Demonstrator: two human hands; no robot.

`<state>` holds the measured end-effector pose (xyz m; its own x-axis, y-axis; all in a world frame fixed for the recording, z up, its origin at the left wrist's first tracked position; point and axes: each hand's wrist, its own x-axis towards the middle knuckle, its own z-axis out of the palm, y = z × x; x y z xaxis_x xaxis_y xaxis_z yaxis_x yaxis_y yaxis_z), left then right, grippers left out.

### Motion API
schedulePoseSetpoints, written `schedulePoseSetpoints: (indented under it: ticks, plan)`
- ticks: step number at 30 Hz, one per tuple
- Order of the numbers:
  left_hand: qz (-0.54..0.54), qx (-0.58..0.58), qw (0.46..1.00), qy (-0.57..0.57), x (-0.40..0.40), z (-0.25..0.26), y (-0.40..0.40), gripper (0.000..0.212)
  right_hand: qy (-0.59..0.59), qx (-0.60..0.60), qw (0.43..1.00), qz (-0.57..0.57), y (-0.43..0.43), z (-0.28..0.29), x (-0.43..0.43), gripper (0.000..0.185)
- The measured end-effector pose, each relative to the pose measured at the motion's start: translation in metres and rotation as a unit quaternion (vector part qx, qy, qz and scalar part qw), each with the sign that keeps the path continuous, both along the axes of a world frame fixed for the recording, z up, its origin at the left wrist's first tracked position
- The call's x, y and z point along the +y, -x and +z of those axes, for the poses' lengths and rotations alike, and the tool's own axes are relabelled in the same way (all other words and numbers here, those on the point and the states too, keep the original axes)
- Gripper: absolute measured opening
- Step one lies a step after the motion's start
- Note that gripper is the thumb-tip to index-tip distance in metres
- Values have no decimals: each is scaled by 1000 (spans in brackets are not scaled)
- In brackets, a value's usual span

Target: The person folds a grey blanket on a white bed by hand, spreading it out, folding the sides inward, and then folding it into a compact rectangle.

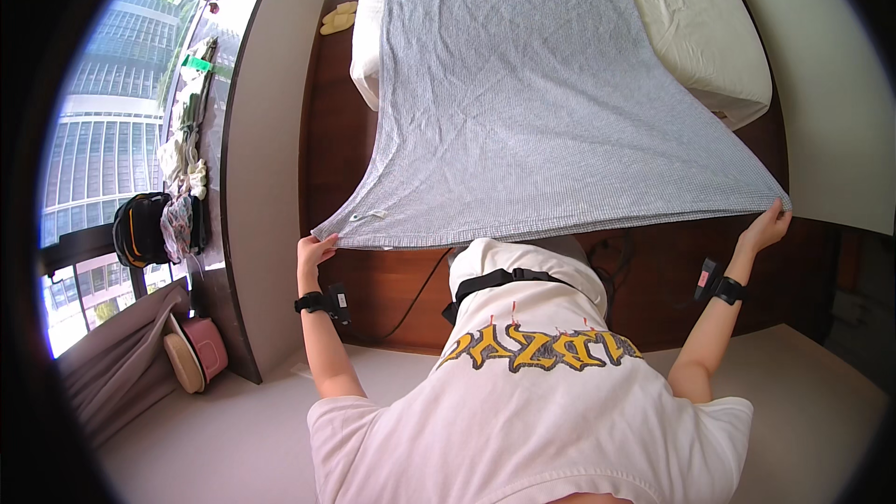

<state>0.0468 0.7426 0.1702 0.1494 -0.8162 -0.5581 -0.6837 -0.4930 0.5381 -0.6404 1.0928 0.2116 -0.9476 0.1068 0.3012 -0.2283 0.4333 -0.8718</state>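
Observation:
A grey-blue checked cloth cover [518, 98] lies along the bed and stretches out past its near end. My left hand [317, 252] grips the cover's near left corner, close to a small white tag on the fabric. At the near right corner, my right hand [768, 225] pinches the cloth between thumb and fingers. The near hem runs almost straight between both hands, in front of my body. Beneath the cover is a mattress with a cream sheet [700, 28], which shows on both sides.
Yellow slippers [339, 18] lie on the dark wooden floor [392, 287] left of the bed. A black cable crosses the floor near me. On the window side are a black backpack [140, 229], heaped clothes [185, 147], a curtain [133, 371] and a pink container [204, 346].

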Motion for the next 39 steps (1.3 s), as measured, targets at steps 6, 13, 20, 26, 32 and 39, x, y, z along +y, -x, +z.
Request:
schedulePoseSetpoints:
  ticks: [6,13,20,26,32,39]
  plan:
    - [51,40,998,-20,6,1,-1,23,-33,37,999,-2,-6,9,-1,31]
    - [88,160,979,-93,13,3,-6,14,41,21,999,-16,-1,3,-2,30]
    - [53,193,972,-124,21,18,1,17,50,-6,999,14,4,-4,-1,28]
    - [25,232,965,-121,14,27,8,12,76,-18,996,33,12,-9,8,28]
    - [68,282,957,-5,-5,20,-13,11,18,-36,999,32,13,-6,17,29]
    - [125,283,937,165,3,38,-13,10,-206,-2,977,-49,18,-11,41,35]
